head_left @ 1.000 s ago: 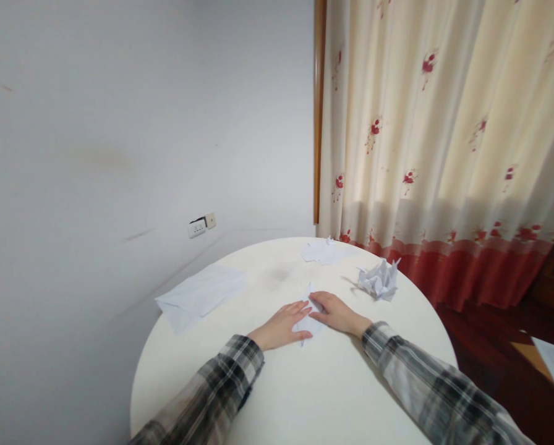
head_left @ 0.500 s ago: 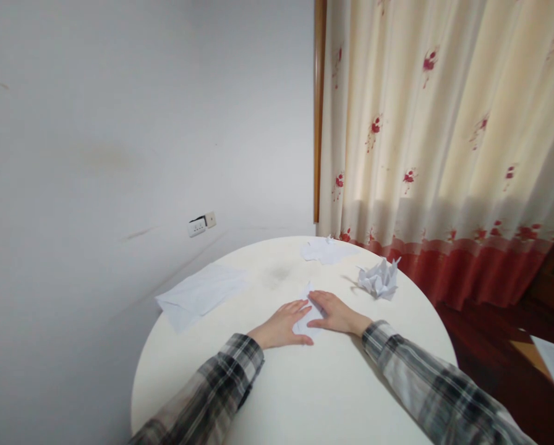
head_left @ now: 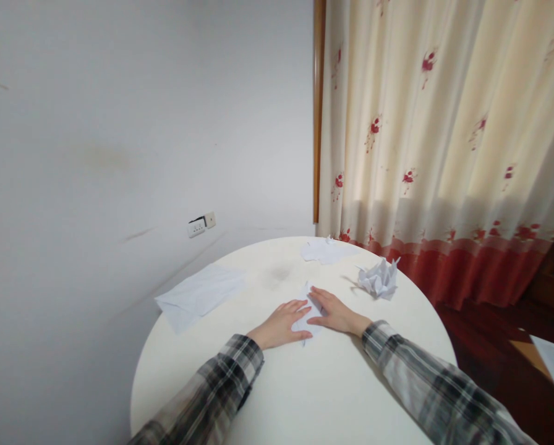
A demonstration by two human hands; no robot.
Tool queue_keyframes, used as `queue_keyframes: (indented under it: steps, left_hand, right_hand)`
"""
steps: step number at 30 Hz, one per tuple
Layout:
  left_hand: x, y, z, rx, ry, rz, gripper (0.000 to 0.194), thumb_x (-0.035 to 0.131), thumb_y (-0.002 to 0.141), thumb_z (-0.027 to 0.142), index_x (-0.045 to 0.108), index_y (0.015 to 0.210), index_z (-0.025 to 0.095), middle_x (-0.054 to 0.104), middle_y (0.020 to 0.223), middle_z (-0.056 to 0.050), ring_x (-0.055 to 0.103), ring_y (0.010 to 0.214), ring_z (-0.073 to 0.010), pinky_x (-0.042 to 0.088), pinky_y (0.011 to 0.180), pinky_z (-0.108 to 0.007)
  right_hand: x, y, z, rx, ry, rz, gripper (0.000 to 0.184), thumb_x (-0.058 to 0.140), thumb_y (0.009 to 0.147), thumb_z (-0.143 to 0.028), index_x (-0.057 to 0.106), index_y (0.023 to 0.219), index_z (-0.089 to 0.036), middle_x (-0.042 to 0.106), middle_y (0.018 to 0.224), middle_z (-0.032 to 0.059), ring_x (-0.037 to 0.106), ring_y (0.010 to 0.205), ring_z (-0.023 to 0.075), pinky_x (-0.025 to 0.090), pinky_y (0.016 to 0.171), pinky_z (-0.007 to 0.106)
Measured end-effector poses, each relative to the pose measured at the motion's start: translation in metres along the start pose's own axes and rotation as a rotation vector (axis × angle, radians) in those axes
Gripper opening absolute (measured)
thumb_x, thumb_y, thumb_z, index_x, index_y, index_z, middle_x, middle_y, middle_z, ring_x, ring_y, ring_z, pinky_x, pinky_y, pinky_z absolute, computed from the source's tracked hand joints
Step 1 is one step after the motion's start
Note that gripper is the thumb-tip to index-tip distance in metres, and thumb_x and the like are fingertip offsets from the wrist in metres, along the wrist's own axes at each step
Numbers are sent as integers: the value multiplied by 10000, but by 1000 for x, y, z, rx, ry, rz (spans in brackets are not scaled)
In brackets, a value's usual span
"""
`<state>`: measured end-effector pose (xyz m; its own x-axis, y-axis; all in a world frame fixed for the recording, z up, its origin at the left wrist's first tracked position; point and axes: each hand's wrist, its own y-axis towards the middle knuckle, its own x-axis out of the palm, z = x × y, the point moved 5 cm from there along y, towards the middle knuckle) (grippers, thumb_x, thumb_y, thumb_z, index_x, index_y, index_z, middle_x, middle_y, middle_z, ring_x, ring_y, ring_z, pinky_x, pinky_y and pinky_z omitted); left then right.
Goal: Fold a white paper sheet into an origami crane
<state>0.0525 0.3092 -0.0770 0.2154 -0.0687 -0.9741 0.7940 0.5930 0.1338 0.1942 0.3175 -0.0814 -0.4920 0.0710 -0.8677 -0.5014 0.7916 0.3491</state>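
Observation:
A small folded white paper (head_left: 308, 314) lies near the middle of the round white table (head_left: 305, 395). My left hand (head_left: 281, 324) rests flat on its left side with the fingers stretched out. My right hand (head_left: 335, 312) lies flat on its right side, fingers extended toward the left hand. Both hands press on the paper; only its pointed far tip and a strip between the hands show. Both sleeves are grey plaid.
A flat stack of white sheets (head_left: 198, 295) lies at the table's left edge. A folded paper pile (head_left: 379, 279) sits at the right, another flat paper piece (head_left: 324, 250) at the far edge. A curtain (head_left: 444, 148) hangs behind; a wall socket (head_left: 201, 224) is on the left wall.
Both hands shifted only slightly on the folded paper; the left thumb slid a little along its near edge. Nothing else moved.

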Motion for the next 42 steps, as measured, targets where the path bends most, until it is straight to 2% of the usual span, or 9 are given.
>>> queue_keyframes:
  steps: [6,20,22,24,27,30,33,37,42]
  left_hand:
    - [1,-1,1,-21,-2,-33,788,406,678,678,276,1291,201,276,1345,-108,213,1233,-278,195,991,-415]
    - [-2,-2,10,-49,-11,-115,987,474,564,729,235,1305,122,194,1364,-165,155,1246,-311,160,1006,-432]
    - [0,-2,8,-47,-23,-121,915,428,625,713,224,1310,141,183,1371,-149,145,1251,-298,158,1006,-431]
    - [-1,-1,6,-49,-39,-103,716,306,758,639,249,1301,176,216,1368,-114,170,1250,-262,171,1004,-421]
    - [-5,0,5,-35,-32,1,516,199,863,500,347,1253,197,348,1310,-78,284,1200,-214,224,988,-379]
    - [-10,0,9,19,-6,126,475,312,849,480,407,1208,184,451,1216,-76,379,1110,-199,292,951,-336]
    - [-10,-1,10,36,23,188,462,396,817,479,441,1170,183,466,1181,-80,392,1090,-204,308,943,-343]
    - [-2,-1,7,15,20,154,488,372,833,461,396,1210,151,376,1278,-109,314,1182,-204,255,992,-344]
    - [3,-1,4,45,-7,78,506,368,836,459,342,1257,180,322,1327,-86,272,1220,-189,223,1011,-341]
  right_hand:
    - [4,-1,3,-2,-5,-10,752,469,705,-595,358,1248,-87,362,1281,167,331,1176,242,258,980,376]
    - [6,0,7,25,3,-23,741,493,684,-598,359,1249,-138,384,1272,142,324,1179,268,243,973,430]
    - [5,-1,7,25,7,-24,745,495,683,-597,360,1248,-130,385,1272,143,325,1177,266,243,974,431]
    - [4,-1,6,27,10,-25,750,494,685,-594,360,1247,-115,384,1272,146,328,1175,262,242,977,425]
    - [0,-1,4,36,21,-28,768,513,668,-592,365,1244,-106,397,1261,152,351,1162,255,254,976,406]
    - [-2,0,2,20,30,-34,785,541,644,-590,376,1237,-102,415,1248,149,364,1153,255,267,974,393]
    - [-2,1,0,-10,15,-46,751,530,665,-578,382,1236,-112,414,1254,129,343,1167,263,264,975,404]
    - [-1,3,-1,-30,-16,-34,559,429,789,-476,405,1221,-122,436,1238,123,355,1163,242,283,964,390]
    - [-10,4,-3,-64,-19,83,308,376,835,-259,552,1058,-141,588,1041,91,518,974,179,373,878,313]
